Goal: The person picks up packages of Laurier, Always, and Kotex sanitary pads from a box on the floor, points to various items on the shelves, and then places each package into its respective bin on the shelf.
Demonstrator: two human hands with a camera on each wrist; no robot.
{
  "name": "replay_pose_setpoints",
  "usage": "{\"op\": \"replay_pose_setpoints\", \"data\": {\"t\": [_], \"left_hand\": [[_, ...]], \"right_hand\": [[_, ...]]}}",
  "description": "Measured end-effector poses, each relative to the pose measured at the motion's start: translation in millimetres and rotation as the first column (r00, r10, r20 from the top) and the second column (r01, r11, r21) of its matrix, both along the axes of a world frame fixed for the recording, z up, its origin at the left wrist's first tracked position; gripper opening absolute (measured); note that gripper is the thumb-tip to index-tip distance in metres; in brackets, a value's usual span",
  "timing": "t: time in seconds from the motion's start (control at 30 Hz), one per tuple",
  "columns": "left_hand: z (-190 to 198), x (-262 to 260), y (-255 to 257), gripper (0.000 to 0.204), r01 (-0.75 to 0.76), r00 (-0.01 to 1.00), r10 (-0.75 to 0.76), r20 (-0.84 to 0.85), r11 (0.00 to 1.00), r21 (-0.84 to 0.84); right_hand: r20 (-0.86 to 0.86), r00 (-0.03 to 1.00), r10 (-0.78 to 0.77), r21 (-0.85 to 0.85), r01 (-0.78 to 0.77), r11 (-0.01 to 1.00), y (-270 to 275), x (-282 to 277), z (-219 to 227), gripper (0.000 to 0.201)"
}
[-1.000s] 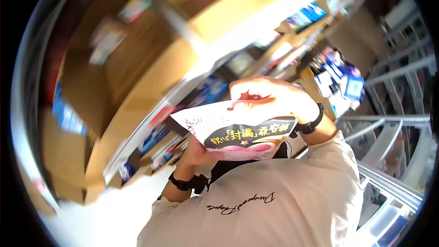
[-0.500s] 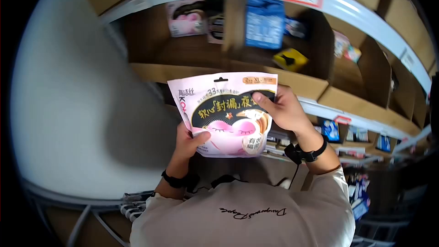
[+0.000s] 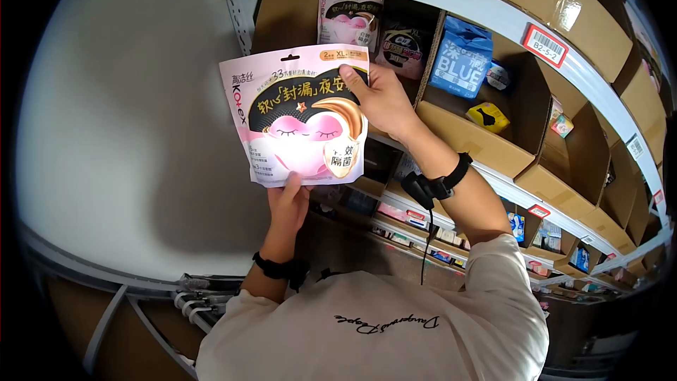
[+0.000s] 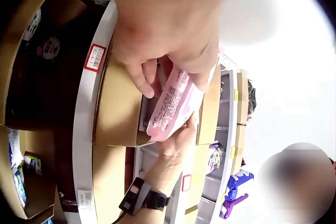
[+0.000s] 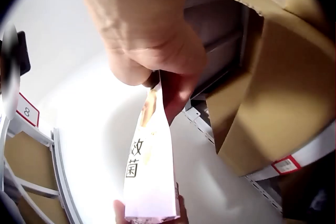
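Observation:
Both hands hold a pink Kotex night pants pack, a flat pouch with a black panel and a sleeping-mask picture, its front facing the head camera. The right hand pinches its upper right side, thumb on the front and fingers behind. Below, the left hand grips the bottom edge, its thumb on the front. In the left wrist view, the pack's pink underside shows between the two hands. Seen edge-on in the right wrist view, the pack hangs below the right hand.
A similar pink pack stands in a shelf box beyond the held one, beside a dark pack. Rightward are a blue bag and a yellow packet. A white wall lies left; lower shelves run right.
The view has swung round to the shelf and white wall. The pack has gone from tilted to facing the camera, then moved up and left. Both hands keep hold of it.

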State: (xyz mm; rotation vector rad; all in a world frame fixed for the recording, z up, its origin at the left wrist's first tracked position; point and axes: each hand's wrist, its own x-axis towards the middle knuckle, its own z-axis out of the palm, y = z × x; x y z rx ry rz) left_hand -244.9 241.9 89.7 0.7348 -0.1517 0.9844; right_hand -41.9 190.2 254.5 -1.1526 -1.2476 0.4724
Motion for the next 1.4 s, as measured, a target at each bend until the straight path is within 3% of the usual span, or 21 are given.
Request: {"op": "replay_pose_setpoints", "data": {"t": [0.07, 0.13, 0.2, 0.63, 0.73, 0.8, 0.83, 0.97, 1.07, 1.13, 1.2, 1.27, 1.33, 1.37, 1.4], "left_hand": [[2, -2, 3, 0.056, -0.099, 0.982, 0.090, -0.164, 0.994, -0.049], [6, -1, 2, 0.049, -0.120, 0.979, 0.104, -0.178, 0.989, -0.083], [0, -1, 8, 0.037, -0.124, 0.966, 0.119, -0.230, 0.992, -0.009], [6, 6, 1, 0.040, -0.119, 0.976, 0.112, -0.189, 0.993, -0.025], [3, 6, 2, 0.046, -0.107, 0.981, 0.106, -0.165, 0.994, -0.002], [19, 7, -15, 0.048, -0.177, 0.974, 0.159, -0.164, 0.979, -0.104], [30, 8, -18, 0.050, -0.227, 0.964, 0.194, -0.182, 0.957, -0.182], [10, 5, 7, 0.053, -0.156, 0.985, 0.142, -0.099, 0.976, -0.149], [9, -6, 43, 0.053, -0.201, 0.977, 0.188, -0.098, 0.967, -0.158], [2, 7, 58, 0.053, -0.217, 0.972, 0.202, -0.116, 0.967, -0.136], [-6, 3, 83, 0.054, -0.219, 0.971, 0.205, -0.123, 0.970, -0.108], [-17, 1, 100, 0.057, -0.215, 0.974, 0.197, -0.116, 0.962, -0.172], [-27, -11, 115, 0.060, -0.180, 0.981, 0.165, -0.100, 0.969, -0.169], [-30, -18, 121, 0.063, -0.167, 0.984, 0.154, -0.089, 0.972, -0.165], [-32, -24, 128, 0.063, -0.156, 0.986, 0.144, -0.083, 0.975, -0.158]], "right_hand": [[-0.060, 0.998, 0.036, -0.027, -0.037, 0.999, 1, -5, -11, 0.033], [-0.155, 0.988, 0.003, 0.015, -0.001, 1.000, -3, 2, -17, 0.038], [-0.180, 0.984, -0.007, -0.011, 0.006, 1.000, -5, 6, -18, 0.039], [-0.237, 0.971, -0.012, -0.014, 0.009, 1.000, -32, 6, -1, 0.041], [-0.094, 0.993, -0.078, -0.154, 0.063, 0.986, -36, 19, 0, 0.038], [-0.113, 0.993, -0.009, -0.210, -0.015, 0.978, -36, 19, 12, 0.037], [-0.033, 0.999, 0.037, -0.257, -0.044, 0.965, -32, 27, 14, 0.036], [0.189, 0.976, 0.105, -0.327, -0.038, 0.944, -6, 26, 36, 0.041], [0.420, 0.899, 0.121, -0.460, 0.097, 0.882, 43, 18, 62, 0.052], [0.470, 0.880, 0.070, -0.562, 0.238, 0.792, 75, 52, 66, 0.053], [0.651, 0.759, 0.027, -0.591, 0.483, 0.646, 127, 89, 66, 0.055], [0.749, 0.657, 0.092, -0.610, 0.628, 0.483, 150, 127, 76, 0.058], [0.716, 0.697, -0.033, -0.618, 0.655, 0.434, 173, 166, 68, 0.056], [0.727, 0.669, -0.153, -0.573, 0.715, 0.401, 173, 170, 69, 0.058], [0.761, 0.627, -0.164, -0.514, 0.738, 0.437, 174, 184, 69, 0.060]]}}
